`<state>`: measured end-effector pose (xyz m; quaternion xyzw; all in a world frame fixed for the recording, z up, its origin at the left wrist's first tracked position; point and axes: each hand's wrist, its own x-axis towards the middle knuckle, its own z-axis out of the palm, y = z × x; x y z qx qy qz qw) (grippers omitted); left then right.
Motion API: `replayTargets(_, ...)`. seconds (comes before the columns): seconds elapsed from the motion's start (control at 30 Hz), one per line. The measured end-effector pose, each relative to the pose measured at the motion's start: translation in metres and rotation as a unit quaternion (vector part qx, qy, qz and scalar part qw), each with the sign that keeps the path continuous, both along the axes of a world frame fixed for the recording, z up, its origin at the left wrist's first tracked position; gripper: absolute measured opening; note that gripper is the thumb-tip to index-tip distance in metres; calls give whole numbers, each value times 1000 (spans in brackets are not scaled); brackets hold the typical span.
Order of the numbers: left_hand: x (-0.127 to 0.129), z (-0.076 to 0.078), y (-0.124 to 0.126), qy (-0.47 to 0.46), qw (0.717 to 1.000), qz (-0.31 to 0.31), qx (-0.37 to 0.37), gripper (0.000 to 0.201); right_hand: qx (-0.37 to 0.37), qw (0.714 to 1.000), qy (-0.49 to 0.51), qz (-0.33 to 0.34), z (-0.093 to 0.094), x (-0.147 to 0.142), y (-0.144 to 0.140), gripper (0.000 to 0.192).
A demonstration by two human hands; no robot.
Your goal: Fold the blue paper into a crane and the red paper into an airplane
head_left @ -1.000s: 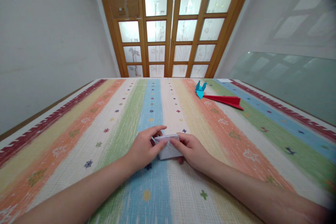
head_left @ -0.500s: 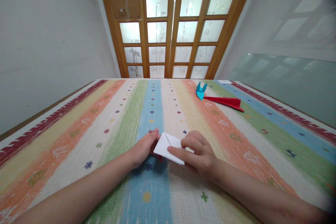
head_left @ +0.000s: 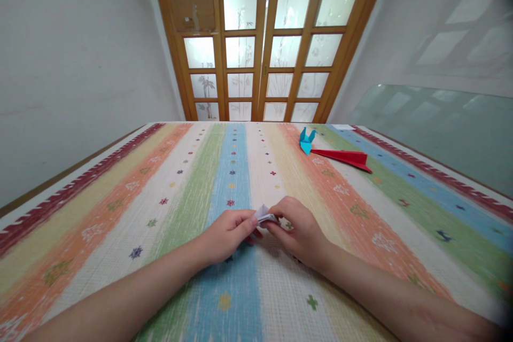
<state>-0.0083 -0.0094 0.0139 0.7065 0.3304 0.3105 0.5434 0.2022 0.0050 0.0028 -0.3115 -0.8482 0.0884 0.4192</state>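
You're pinching small white folded-paper packet [head_left: 262,213] between left hand [head_left: 226,235] at its nine o'clock and right hand [head_left: 302,231] at three — fingers nearly closed on edges. Uneven pulling could be skewing creases, tearing layers.

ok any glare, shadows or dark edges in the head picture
Head view: door panes glow, pale reflections on the greenish panel at right; head view: soft shadows on the tablecloth under left hand and right hand; head view: upper right corner darkens.
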Motion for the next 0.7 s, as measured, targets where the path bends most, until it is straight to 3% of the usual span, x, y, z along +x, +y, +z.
replayTargets(0.1, 0, 3, -1, 55, 997, 11, 47, 33, -41, 999, 24, -28, -2, -1, -2, 14)
replayTargets(0.17, -1, 3, -1, 75, 995, 26, 59, 34, -78, 995, 40, -36, -2, -2, -4, 31)
replayTargets(0.2, -1, 3, 0, 78, 995, 28, 56, 35, -99, 994, 43, -35, -1, -3, -4, 35)
replayTargets(0.3, -2, 1, 1, 72, 997, 27, 23, 39, -159, 987, 32, -6, 2, -4, -4, 20)
replayTargets(0.43, -4, -4, 2, 76, 996, -5, -35, 46, -240, 969, 53, 16, 6, -7, -3, 34)
replayTargets(0.53, -7, -8, 3, 77, 995, -33, -62, 49, -367, 924, 84, 65, 6, -8, -1, 31)
replayTargets(0.7, -11, -10, 10, 43, 993, -27, -108, 45, -558, 809, 139, 125, 1, -7, 1, 33)
